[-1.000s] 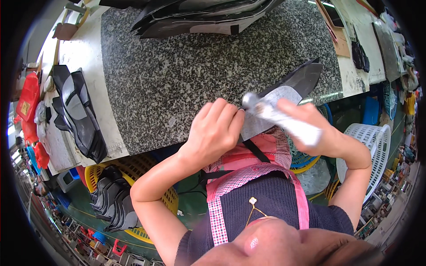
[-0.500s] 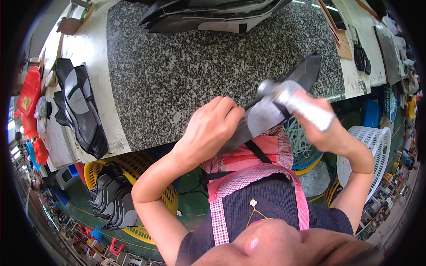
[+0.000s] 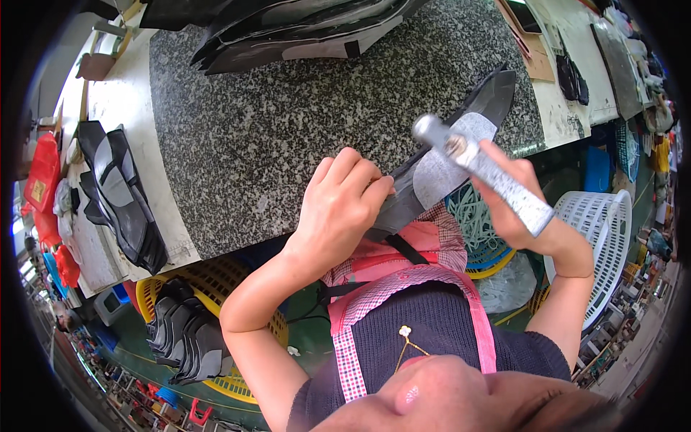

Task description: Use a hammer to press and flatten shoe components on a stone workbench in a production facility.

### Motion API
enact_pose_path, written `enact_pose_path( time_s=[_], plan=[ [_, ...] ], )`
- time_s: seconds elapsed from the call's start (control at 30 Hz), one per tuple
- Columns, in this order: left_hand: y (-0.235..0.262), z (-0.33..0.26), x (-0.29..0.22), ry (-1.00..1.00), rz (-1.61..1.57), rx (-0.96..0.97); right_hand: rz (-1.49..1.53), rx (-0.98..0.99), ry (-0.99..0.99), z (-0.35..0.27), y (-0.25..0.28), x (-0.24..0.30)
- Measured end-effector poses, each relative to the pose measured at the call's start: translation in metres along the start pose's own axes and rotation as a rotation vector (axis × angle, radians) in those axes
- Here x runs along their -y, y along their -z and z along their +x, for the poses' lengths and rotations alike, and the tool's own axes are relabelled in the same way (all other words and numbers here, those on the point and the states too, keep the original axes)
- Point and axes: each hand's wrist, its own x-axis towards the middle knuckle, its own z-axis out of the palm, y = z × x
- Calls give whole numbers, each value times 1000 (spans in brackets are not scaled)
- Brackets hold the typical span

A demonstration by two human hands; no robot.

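A long, black leather-like piece [image 3: 497,101] with rounded grey patches lies slantwise over the near right edge of the speckled stone slab [image 3: 288,122]. My left hand [image 3: 338,201] is closed on its rim, thumb and fingers pinching the edge. The piece's near end hangs past the slab, in front of the apron. My right hand [image 3: 511,201] is wrapped round a metal hammer [image 3: 497,176]. The hammer's head is just above the piece, close to a grey patch; whether it touches cannot be told.
A stack of black pieces [image 3: 302,43] lies at the slab's far side. More pieces [image 3: 119,187] rest on the bench at left. Yellow basket [image 3: 277,324] with black pieces stands below left; a white basket [image 3: 612,245] and a container of pale cords [image 3: 479,223] at right.
The hammer's head has shifted slightly up and left off the piece, and its blur has lessened. My left hand keeps its pinch on the rim. The whole view has shifted a little.
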Motion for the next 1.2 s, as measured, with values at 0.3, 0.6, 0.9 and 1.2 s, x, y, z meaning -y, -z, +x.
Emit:
enact_pose_path(
  time_s=[0.3,0.6,0.9,1.2],
  plan=[
    [-1,-3,3,-57,140,-76,131,79,-73,5,-4,1],
    [6,-18,11,25,70,-56,65,161,-98,16,-7,6],
    [4,-33,6,310,-57,-179,75,180,-63,12,-24,-3],
    [-3,-40,2,91,72,-153,23,349,-38,15,-23,-7]
  ],
)
